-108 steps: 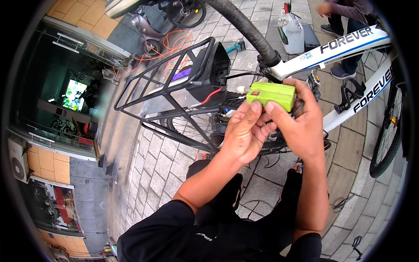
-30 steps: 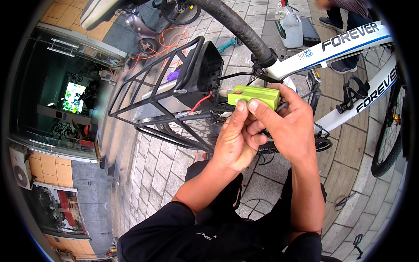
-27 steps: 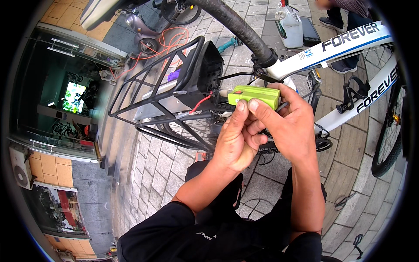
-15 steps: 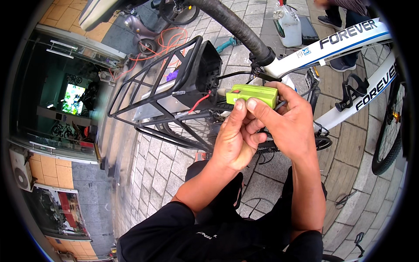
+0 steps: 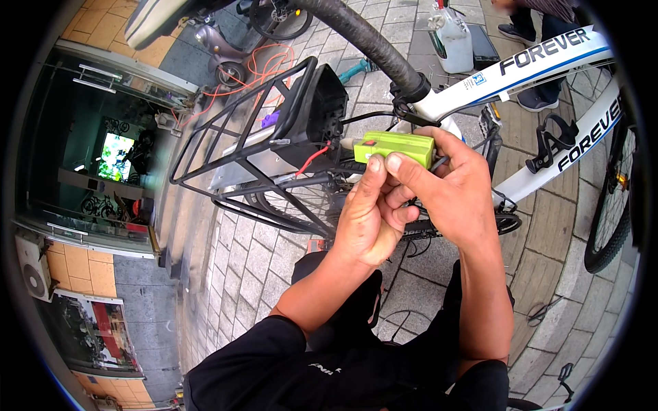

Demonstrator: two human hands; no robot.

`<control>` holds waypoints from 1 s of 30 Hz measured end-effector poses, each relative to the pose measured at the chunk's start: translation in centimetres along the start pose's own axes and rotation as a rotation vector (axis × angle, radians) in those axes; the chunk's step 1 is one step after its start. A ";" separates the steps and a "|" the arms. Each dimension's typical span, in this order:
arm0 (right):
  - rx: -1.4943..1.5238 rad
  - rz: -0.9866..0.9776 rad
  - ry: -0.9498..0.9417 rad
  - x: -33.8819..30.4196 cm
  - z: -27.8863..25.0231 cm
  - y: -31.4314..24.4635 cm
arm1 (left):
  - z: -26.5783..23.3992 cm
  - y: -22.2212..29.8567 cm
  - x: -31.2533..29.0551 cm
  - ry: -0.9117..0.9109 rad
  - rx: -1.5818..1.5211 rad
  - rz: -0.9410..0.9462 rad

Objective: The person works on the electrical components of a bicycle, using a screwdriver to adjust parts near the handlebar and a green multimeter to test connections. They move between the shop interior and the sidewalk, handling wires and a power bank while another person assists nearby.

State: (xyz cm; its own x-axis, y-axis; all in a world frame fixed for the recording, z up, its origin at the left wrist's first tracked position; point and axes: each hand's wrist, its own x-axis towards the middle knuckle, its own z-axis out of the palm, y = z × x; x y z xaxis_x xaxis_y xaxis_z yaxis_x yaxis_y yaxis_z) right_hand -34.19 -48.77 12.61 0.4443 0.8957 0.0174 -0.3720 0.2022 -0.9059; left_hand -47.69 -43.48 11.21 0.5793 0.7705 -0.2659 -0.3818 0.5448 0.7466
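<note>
A small lime-green rectangular block (image 5: 396, 145) with a red mark near one end is held up between my hands, just right of the black box on the bicycle rack. My right hand (image 5: 458, 195) wraps its far end, thumb pressed on the near edge. The thumb tip of my left hand (image 5: 370, 219) lies against the block's lower left edge, its other fingers curled underneath. What those curled fingers touch is hidden. Close to the left of the block, a red wire (image 5: 314, 159) runs from the black box (image 5: 319, 103) down to the rack (image 5: 236, 130).
The white bicycle frame (image 5: 521, 79) crosses the right side, with its black seat post (image 5: 370, 41) rising above my hands. Behind stand a white jug (image 5: 454, 51) and another person's legs (image 5: 538, 89). An orange cable (image 5: 257, 72) lies tangled near a parked scooter (image 5: 216, 41).
Hardly anything differs. The block and my right fingers have shifted very slightly, and the grip of both hands looks the same.
</note>
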 end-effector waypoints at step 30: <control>-0.073 -0.024 -0.015 0.1 -0.4 -0.3 | -1.2 -0.6 0.3 -0.106 -0.123 0.009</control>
State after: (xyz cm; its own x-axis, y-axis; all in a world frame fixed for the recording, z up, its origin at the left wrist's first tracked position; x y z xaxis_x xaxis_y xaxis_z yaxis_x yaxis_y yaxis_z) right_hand -33.74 -48.92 12.70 0.4402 0.8967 0.0454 -0.3010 0.1950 -0.9335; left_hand -48.16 -43.19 10.00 0.6457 0.7398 -0.1892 -0.4687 0.5795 0.6667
